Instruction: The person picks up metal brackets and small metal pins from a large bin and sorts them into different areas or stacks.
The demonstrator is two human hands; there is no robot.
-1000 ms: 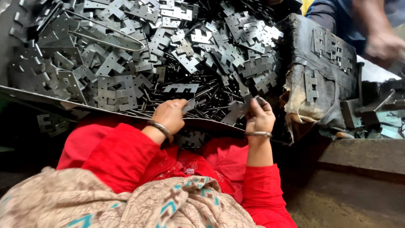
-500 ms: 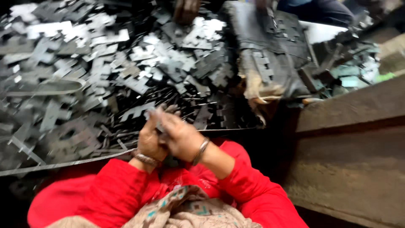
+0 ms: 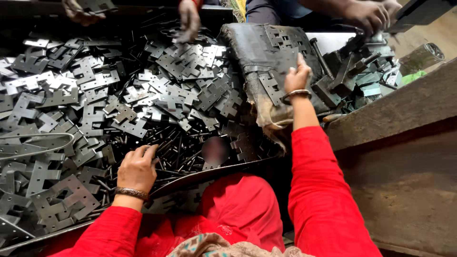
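Head view: big heap of flat grey metal plates (image 3: 119, 95), notched and punched w/ holes, fills a dark tray (image 3: 200, 173) in front of the person. Thin metal pins (image 3: 178, 150) lie mixed in near the tray's front edge.

Left hand (image 3: 138, 166) rests palm down on the heap near the front edge, fingers curled loosely over plates and pins; can't tell if anything is pinched. Bangle at wrist, red sleeve (image 3: 95, 233).

Right hand (image 3: 297, 76) reaches up and to the right, arm straight, fingers closed on a small metal piece (image 3: 299, 59), held over a worn dark sack (image 3: 266, 62) that has more plates on top. Bangle on that wrist too.

Right of the sack: jumble of metal blocks and a bolt (image 3: 321, 57), then a wood ledge (image 3: 390, 112).

Top edge: other people's hands, two (image 3: 190, 21) over the far side of the heap, one (image 3: 369, 14) at upper right over the jumble. A blurred spot sits near tray centre.
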